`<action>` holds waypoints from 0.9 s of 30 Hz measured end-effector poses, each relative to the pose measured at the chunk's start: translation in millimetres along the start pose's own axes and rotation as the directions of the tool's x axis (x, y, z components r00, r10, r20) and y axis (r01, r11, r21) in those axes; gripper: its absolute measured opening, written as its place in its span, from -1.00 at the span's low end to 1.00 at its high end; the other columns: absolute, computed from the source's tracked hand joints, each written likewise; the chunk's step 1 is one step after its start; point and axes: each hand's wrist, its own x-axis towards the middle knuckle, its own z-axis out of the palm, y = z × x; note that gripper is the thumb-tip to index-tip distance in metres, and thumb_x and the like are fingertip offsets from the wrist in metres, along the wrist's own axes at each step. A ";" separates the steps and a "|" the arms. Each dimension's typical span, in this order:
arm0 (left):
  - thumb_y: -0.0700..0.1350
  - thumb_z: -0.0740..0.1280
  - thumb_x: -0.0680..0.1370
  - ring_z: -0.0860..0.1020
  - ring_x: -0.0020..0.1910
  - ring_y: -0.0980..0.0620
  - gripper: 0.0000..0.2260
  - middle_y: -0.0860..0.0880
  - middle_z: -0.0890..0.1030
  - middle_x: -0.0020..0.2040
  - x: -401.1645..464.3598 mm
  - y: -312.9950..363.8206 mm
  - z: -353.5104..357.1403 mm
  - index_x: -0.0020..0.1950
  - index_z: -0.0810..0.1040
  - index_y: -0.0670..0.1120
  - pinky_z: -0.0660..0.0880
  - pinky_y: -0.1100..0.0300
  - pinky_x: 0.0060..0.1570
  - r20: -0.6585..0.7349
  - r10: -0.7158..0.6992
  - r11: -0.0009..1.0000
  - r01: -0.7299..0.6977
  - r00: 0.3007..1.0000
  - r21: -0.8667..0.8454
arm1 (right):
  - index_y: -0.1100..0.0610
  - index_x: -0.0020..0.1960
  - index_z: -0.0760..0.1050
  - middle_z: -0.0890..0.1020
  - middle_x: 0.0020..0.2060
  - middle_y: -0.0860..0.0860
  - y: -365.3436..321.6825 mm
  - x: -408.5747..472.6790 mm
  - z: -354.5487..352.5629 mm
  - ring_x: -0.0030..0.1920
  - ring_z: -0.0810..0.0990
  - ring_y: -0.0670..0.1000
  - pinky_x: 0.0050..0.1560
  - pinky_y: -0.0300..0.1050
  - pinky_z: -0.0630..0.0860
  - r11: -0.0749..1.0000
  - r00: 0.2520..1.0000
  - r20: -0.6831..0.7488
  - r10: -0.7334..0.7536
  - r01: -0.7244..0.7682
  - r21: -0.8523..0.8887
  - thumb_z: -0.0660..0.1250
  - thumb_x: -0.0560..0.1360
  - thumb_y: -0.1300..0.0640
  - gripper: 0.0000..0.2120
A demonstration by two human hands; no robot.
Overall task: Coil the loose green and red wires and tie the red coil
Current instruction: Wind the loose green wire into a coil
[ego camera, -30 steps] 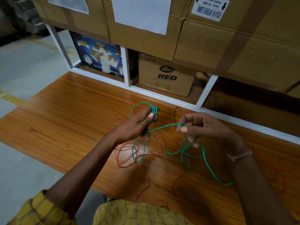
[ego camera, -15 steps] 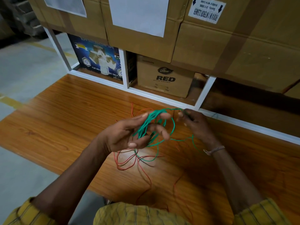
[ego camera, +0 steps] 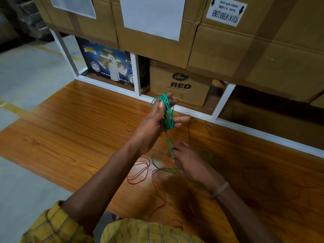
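Head view gives me the wooden table point(ego camera: 73, 130) as my landmark, and I read everything against it. Above its middle I see the left hand point(ego camera: 154, 125) raised, fingers spread and upright, with the green wire point(ego camera: 167, 113) wound in several loops around them, so that hand carries the coil. One green strand drops from the coil to the right hand point(ego camera: 187, 160), which sits lower, just over the table's surface and blurred; it seems to pinch the strand, though I cannot tell for sure. The red wire point(ego camera: 138, 172) lies loose on the table, looping below the left wrist and trailing toward the near edge. Behind the table's far edge I see a white shelf frame point(ego camera: 222, 100) holding a cardboard box point(ego camera: 182, 85) printed RED.
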 end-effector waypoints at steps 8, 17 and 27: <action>0.03 0.03 0.81 0.76 0.12 0.01 -0.65 -0.06 0.47 0.42 -3.6 -16.7 -9.9 0.62 0.24 0.12 0.63 -0.04 0.31 -0.025 0.100 0.807 -0.067 0.995 0.587 | 0.15 -0.11 0.62 0.59 -0.11 0.02 -27.9 -14.8 -58.1 -0.08 0.62 0.01 -0.09 -0.11 0.54 0.925 0.992 -0.123 0.013 0.035 0.378 0.31 0.42 0.48 -0.73; 0.14 0.04 0.79 0.74 -0.13 0.03 -0.62 -0.15 0.59 0.26 -8.9 -8.9 -28.6 0.56 0.31 0.04 0.67 -0.11 -0.01 0.065 -0.020 0.570 -0.042 0.998 0.821 | 0.31 0.13 0.49 0.64 -0.25 0.23 -10.2 -26.4 -97.8 -0.35 0.63 0.08 -0.32 -0.10 0.54 0.534 0.976 0.203 0.081 -0.215 0.818 0.36 0.58 0.31 -0.85; -0.01 0.06 0.81 0.54 -0.32 -0.13 -0.64 -0.29 0.64 0.32 -27.3 1.4 -33.0 0.55 0.38 -0.12 0.50 0.12 -0.27 0.320 -0.470 0.830 0.289 0.823 0.477 | 0.28 -0.03 0.60 0.55 -0.35 0.10 24.8 -3.9 -104.9 -0.32 0.48 -0.05 -0.25 -0.19 0.42 0.603 0.956 -0.125 0.266 -0.064 0.795 0.41 0.62 0.23 -0.89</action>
